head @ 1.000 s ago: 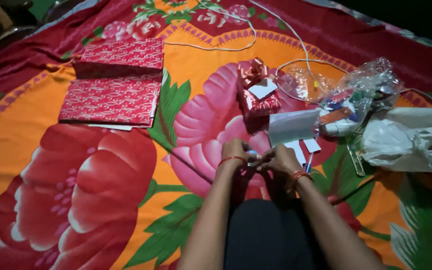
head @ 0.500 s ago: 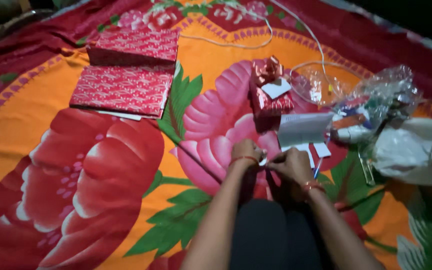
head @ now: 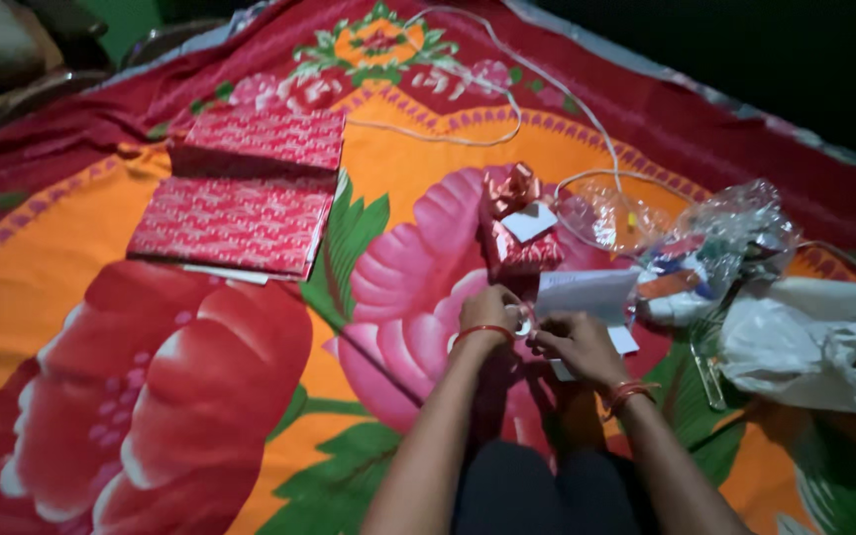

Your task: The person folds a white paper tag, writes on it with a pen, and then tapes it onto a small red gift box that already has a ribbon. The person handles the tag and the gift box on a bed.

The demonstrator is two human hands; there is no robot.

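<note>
My left hand and my right hand meet over the pink flower of the bedspread. Between their fingertips is a small pale ring that looks like a tape roll. The left fingers hold it and the right fingers pinch at its edge. Just beyond the hands lies a small gift box in shiny red paper, with a red bow and a white tag on top. A white sheet of paper lies to the right of the box, partly under my right hand.
Folded red patterned wrapping paper lies at the far left. A clear plastic bag of small items and a white plastic bag sit to the right. A white cable loops across the far side of the bedspread.
The view has shifted, so everything sits a little lower and further left in the frame. Both hands have moved forward toward the gift box, still joined on the small roll.
</note>
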